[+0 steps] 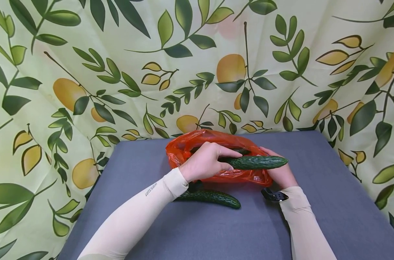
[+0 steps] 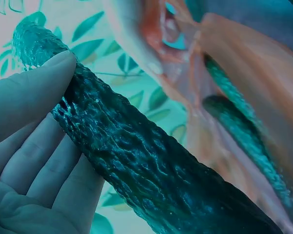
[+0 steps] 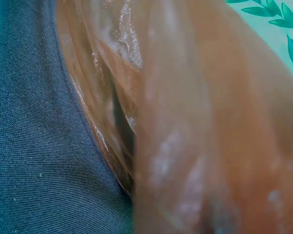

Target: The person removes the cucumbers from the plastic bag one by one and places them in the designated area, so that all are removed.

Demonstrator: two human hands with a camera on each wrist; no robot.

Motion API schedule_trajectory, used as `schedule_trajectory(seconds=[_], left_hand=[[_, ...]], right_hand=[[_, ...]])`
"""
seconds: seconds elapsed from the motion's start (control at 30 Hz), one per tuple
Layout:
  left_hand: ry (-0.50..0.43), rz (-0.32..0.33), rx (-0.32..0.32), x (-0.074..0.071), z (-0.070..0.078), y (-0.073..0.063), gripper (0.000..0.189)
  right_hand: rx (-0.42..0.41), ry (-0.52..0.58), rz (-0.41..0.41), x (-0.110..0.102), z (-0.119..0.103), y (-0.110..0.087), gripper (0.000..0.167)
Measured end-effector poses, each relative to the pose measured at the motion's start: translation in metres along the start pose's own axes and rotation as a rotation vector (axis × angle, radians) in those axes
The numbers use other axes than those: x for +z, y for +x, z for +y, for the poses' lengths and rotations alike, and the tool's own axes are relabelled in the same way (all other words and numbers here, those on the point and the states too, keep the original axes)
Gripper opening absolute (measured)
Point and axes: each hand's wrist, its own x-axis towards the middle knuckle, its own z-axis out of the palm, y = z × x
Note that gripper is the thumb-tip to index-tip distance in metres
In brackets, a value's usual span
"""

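My left hand grips a long, bumpy green cucumber near one end, over the mouth of a red plastic bag. In the left wrist view, the thumb lies across this cucumber with the fingers on its other side. My right hand holds the bag's right edge, its fingers partly hidden by the cucumber. Inside the open bag, more cucumbers show. Another cucumber lies on the table in front of the bag, one end hidden behind my left wrist. Bag film fills much of the right wrist view.
A grey cloth covers the table. Right behind its back edge hangs a curtain printed with leaves and orange fruit. A black band is on my right wrist.
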Motion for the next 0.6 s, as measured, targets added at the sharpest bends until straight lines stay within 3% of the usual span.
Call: schedule_trajectory(seconds=[0.17, 0.4, 0.6], left_hand=[[0.003, 0.001, 0.058, -0.002, 0.016, -0.005, 0.044], [-0.006, 0.016, 0.145, -0.007, 0.038, -0.017, 0.045], [-0.057, 0.04, 0.228, -0.009, 0.058, -0.029, 0.044]], right_hand=[[-0.019, 0.084, -0.021, 0.001, 0.004, -0.001, 0.067], [-0.001, 0.094, -0.032, 0.0, 0.004, 0.0, 0.072], [0.02, -0.059, -0.002, -0.003, 0.005, 0.009, 0.071]])
